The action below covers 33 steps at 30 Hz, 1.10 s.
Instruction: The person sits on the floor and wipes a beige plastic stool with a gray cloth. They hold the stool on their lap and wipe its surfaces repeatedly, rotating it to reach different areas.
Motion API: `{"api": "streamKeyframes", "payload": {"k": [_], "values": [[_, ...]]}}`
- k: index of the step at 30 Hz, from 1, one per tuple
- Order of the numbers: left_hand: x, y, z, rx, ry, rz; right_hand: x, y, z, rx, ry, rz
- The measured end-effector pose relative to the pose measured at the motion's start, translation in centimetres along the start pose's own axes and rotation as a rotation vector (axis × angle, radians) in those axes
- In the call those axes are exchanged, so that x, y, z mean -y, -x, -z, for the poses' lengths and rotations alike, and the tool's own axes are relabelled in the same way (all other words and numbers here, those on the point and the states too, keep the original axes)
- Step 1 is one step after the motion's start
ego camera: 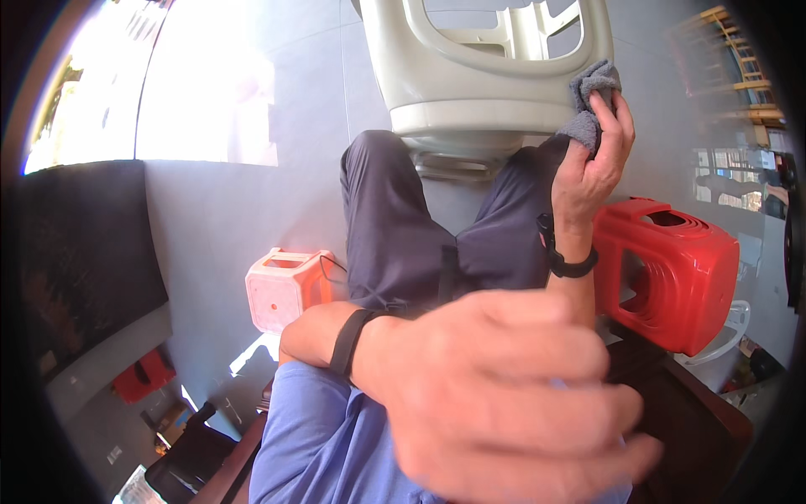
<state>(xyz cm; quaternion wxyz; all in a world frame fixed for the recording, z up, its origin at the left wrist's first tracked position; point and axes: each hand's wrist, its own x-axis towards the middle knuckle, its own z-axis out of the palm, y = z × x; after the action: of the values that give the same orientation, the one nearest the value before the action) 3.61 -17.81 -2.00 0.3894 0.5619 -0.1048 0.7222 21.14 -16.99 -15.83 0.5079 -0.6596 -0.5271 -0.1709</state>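
A cream plastic stool lies on its side in front of my knees. My right hand holds a grey cloth between thumb and fingers, against the stool's right corner. Close to the camera and blurred, my left hand reaches across my chest with its fingers a little bent and somewhat apart. Nothing shows in it, though its palm side is hidden. Both wrists wear dark bands.
A red plastic stool lies on its side to my right. On my left stands a small pink stool on the grey floor. A dark mat lies farther left. Dark wooden furniture is at the lower right.
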Motion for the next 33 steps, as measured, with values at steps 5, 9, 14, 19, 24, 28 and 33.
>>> {"api": "streamKeyframes", "payload": {"k": [5,9,14,19,24,28,33], "values": [[-1.7,-0.1,0.6,0.200,-0.065,-0.060,0.0,0.4,0.0,0.003,0.012,-0.023],[-0.8,-1.3,6.5,0.499,-0.034,-0.042,-0.2,0.6,0.1,-0.010,0.028,-0.012],[4.4,-1.4,7.7,0.585,-0.762,0.466,0.2,0.7,0.6,0.015,0.051,-0.005],[10.5,0.8,9.3,0.762,-0.977,0.627,4.7,-1.0,0.1,0.237,0.049,0.285],[11.9,1.7,8.3,0.703,-1.056,0.483,0.5,-2.9,0.7,0.164,0.023,0.141],[11.6,0.1,9.8,0.831,-0.966,0.537,-1.1,-5.3,1.8,0.194,-0.005,0.028],[12.1,-1.4,12.4,0.906,-0.762,0.567,-0.9,-8.7,3.0,0.245,0.196,0.088]]}}
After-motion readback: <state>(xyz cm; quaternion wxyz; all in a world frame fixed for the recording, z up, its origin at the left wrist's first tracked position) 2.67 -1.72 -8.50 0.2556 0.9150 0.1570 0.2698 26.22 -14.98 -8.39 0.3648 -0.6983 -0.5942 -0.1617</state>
